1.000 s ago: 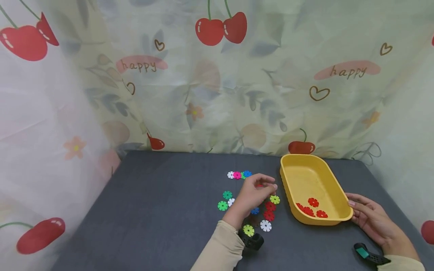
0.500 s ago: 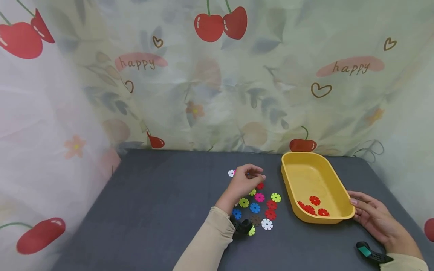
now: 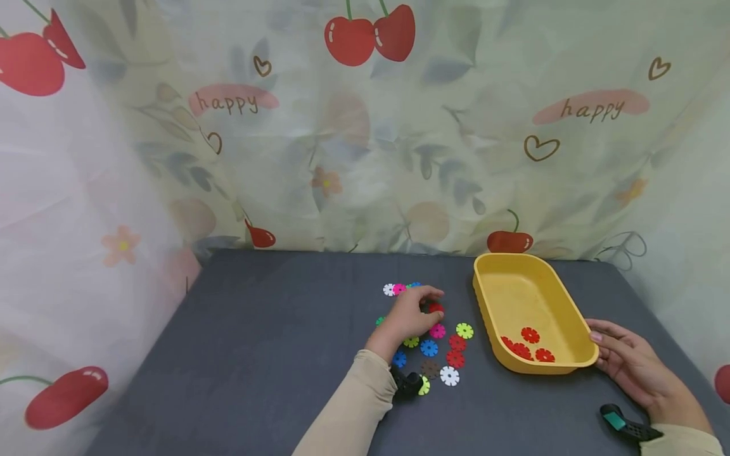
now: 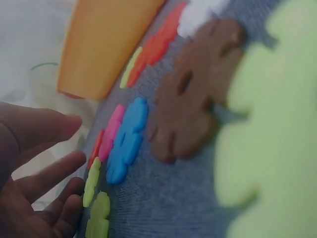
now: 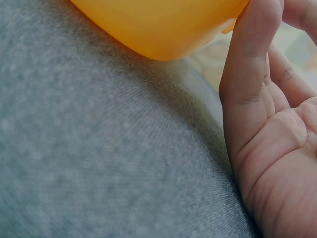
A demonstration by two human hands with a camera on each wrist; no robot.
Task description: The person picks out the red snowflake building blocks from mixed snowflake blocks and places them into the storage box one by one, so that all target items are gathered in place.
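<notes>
My left hand [image 3: 407,315] reaches over the scattered plastic snowflake discs, thumb and fingers apart around a red snowflake disc [image 3: 436,308]. In the left wrist view a gap shows between the thumb and fingers, with the red disc [image 4: 95,148] just beyond the fingertips. A pink disc [image 3: 437,331] and a blue disc [image 3: 429,348] lie nearer the front. At the right, my right hand [image 3: 635,367] holds the near right corner of a yellow tray [image 3: 521,288], thumb at its rim. Several red discs [image 3: 530,335] lie in the tray's near end.
Two red discs [image 3: 456,351], a yellow-green disc [image 3: 464,330], a white disc [image 3: 449,376] and a brown disc [image 3: 430,369] lie between the left arm and the tray. A row with a white disc [image 3: 389,289] lies farther back. A patterned cloth [image 3: 365,158] hangs behind the dark table [image 3: 274,342].
My left hand has moved left from beside the tray, then lowered toward the red disc with its fingers spreading. My right hand keeps its hold on the tray.
</notes>
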